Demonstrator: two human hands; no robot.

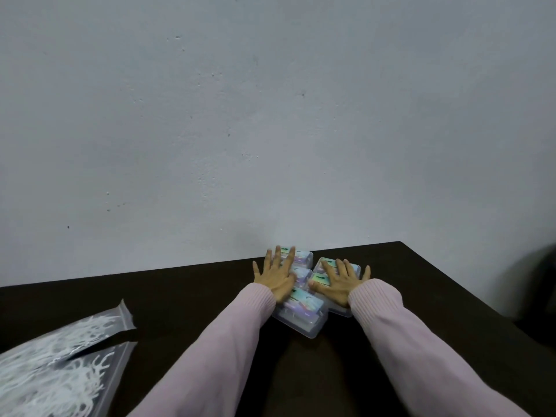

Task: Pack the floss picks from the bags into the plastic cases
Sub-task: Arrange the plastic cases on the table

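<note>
Several clear plastic cases [302, 308] with iridescent labels lie grouped near the far edge of the dark table [186, 299], close to the wall. My left hand [275, 273] lies flat with spread fingers over the left column of cases. My right hand [338, 281] rests flat on the right column, fingers spread. Clear zip bags [57, 362] full of white floss picks lie at the near left, apart from both hands.
A plain grey wall [270, 115] rises directly behind the table. The table's right corner [401, 243] falls away to a dark area at the far right. Pink sleeves cover both forearms.
</note>
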